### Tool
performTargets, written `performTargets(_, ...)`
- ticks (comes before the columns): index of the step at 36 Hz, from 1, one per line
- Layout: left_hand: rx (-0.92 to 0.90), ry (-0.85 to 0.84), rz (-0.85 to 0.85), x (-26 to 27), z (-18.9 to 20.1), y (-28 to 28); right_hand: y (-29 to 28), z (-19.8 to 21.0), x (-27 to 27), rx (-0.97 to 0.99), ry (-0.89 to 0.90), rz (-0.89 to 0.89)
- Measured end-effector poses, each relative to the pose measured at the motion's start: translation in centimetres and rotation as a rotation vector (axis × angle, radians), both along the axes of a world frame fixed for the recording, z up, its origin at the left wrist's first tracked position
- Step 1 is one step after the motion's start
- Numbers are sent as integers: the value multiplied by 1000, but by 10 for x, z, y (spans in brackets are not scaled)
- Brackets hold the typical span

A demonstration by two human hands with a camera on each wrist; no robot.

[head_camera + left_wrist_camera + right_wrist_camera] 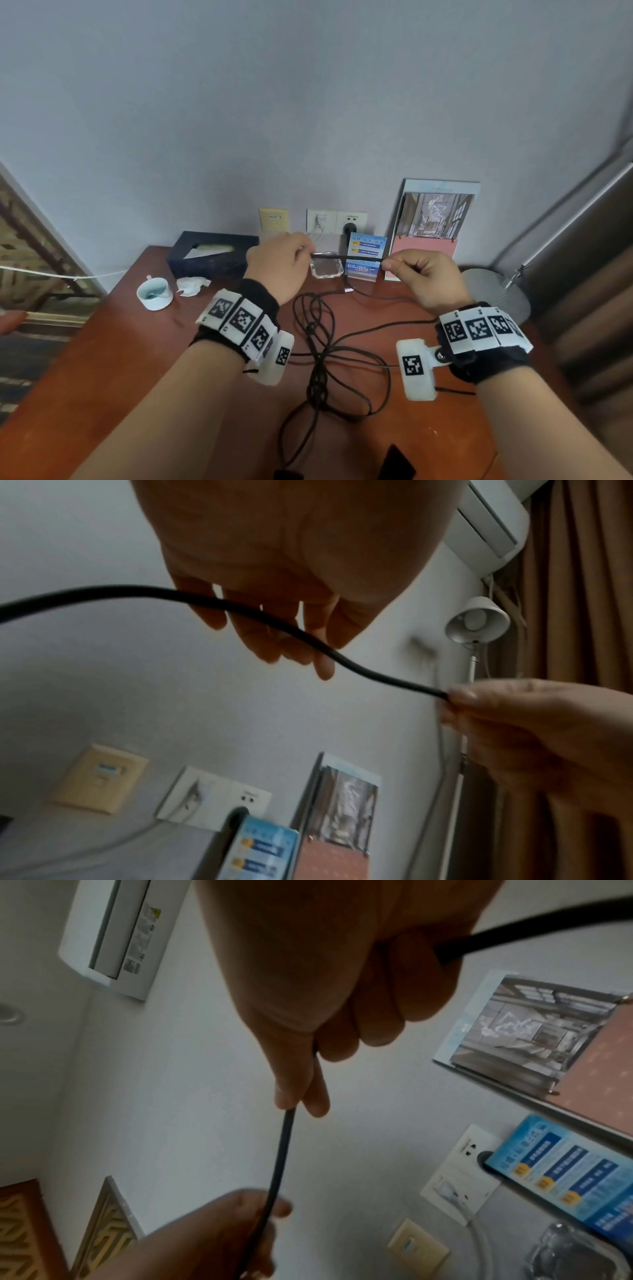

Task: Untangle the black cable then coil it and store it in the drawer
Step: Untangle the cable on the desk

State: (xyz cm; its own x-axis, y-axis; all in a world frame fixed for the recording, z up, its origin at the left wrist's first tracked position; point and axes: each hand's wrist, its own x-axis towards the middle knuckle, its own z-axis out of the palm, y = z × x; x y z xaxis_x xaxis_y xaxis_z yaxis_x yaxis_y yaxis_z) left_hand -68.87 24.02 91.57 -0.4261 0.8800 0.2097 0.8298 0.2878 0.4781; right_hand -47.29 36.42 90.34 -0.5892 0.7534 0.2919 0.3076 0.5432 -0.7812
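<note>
A black cable [346, 257] is stretched in a short straight run between my two raised hands above the brown table [120, 377]. My left hand [301, 253] pinches one side of that run and my right hand [394, 265] pinches the other. The rest of the cable [322, 359] lies in tangled, crossing loops on the table below my wrists, trailing toward the near edge. In the left wrist view the cable [137, 593] crosses my left fingers [274, 631]. In the right wrist view the cable [281, 1156] leaves my right fingertips [301, 1096]. No drawer is in view.
At the back of the table stand a dark tissue box [212, 255], a white cup [154, 294], a crumpled tissue [191, 286], a glass ashtray [326, 269], a blue card stand [366, 253] and a picture frame [435, 222]. A grey lamp base [493, 294] sits at the right.
</note>
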Motion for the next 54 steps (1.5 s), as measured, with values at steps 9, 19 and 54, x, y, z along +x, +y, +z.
performTargets(9, 52, -214, -163, 61, -12, 13, -20, 5, -24, 66, 65, 141)
performTargets(19, 194, -105, -137, 61, -12, 17, -28, 3, -33, 35, 106, 184)
performTargets(54, 230, -99, -71, -8, -20, -17, 5, -10, 19, -165, 53, 24)
